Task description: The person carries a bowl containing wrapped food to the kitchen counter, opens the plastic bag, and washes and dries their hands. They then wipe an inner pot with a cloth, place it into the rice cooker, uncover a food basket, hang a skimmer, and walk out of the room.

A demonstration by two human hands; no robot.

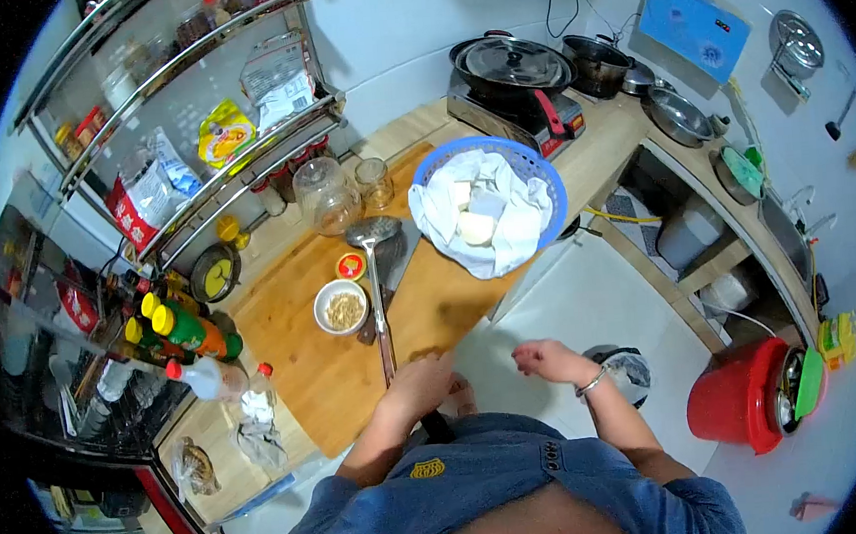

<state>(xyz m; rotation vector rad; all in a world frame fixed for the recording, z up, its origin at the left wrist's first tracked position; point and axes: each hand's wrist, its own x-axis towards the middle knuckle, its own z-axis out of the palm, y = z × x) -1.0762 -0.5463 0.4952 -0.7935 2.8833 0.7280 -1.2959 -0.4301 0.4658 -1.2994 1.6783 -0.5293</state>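
My left hand (419, 393) is at the near edge of the wooden cutting board (297, 375), beside the handle end of a long metal ladle (382, 315). Its back faces up and hides most of its fingers. Over the floor to the right, my right hand (552, 362), with a bracelet at its wrist, has its fingers curled in and nothing visible in them. Under the ladle lies a wide-bladed knife (403, 253). Left of it are a white bowl (340, 307) of chopped pale bits and a red-lidded jar (350, 265). A blue basket (551, 174) holds a white cloth (431, 207) with pale pieces (476, 227).
Glass jars (327, 197) stand behind the board, sauce bottles (189, 328) at its left. A covered wok (513, 67) sits on the stove at the back. A red bucket (735, 399) and a lined bin (626, 376) stand on the floor to the right.
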